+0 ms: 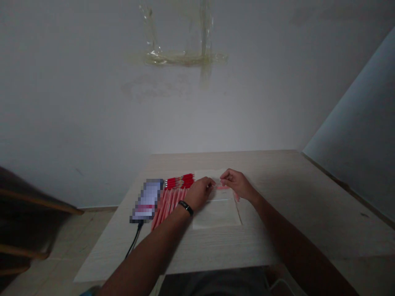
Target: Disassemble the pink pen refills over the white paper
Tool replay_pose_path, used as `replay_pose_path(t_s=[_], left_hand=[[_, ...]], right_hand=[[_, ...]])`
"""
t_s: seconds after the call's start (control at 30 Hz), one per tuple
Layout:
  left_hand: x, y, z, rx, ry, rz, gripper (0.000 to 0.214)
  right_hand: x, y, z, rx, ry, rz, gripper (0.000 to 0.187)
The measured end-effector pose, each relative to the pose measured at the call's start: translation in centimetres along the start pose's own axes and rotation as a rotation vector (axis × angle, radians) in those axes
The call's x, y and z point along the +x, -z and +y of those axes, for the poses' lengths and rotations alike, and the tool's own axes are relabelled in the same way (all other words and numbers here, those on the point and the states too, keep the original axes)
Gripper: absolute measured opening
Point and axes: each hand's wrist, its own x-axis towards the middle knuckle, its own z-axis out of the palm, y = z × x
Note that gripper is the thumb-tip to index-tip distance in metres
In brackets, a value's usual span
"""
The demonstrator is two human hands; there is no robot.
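My left hand [200,192], with a dark band on its wrist, is over the upper left part of a pale sheet or packet [216,218] on the table. Its fingers are pinched at the tip of something small and whitish. Close by on the right, my right hand [237,183] also has its fingertips pressed together. A thin pink strip [224,187] lies between and below the two hands; what the fingers hold is too small to name. Left of my left hand are a stack of red pens [180,181] and a row of long pink sticks [168,203], partly covered by my arm.
A blurred-out phone [148,201] lies on the left of the wooden table [277,172], with a black cable [134,242] running to the front edge. Behind the table rises a grey wall [262,82] with yellowed tape [179,61]. Dark furniture with wooden bars [33,197] stands at left.
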Motion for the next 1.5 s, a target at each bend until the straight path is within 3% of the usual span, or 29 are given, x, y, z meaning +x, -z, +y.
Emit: replay_pose_path(t_s=[0.47, 0.73, 0.97, 1.5], left_hand=[[-0.1, 0.5, 0.6, -0.049, -0.073, -0.01, 0.019], [-0.1, 0.4, 0.6, -0.021, -0.06, -0.001, 0.019], [-0.1, 0.4, 0.5, -0.028, -0.023, 0.027, 0.018], [-0.2, 0.6, 0.8, -0.029, -0.04, 0.004, 0.032]], right_hand=[[0.1, -1.3, -0.7, 0.234, 0.014, 0.018, 0.035], [0.3, -1.3, 0.1, 0.025, 0.069, 0.104, 0.028], [0.2, -1.4, 0.1, 0.05, 0.1, 0.107, 0.03], [-0.3, -1.7, 0.0, -0.308, 0.16, -0.085, 0.014]])
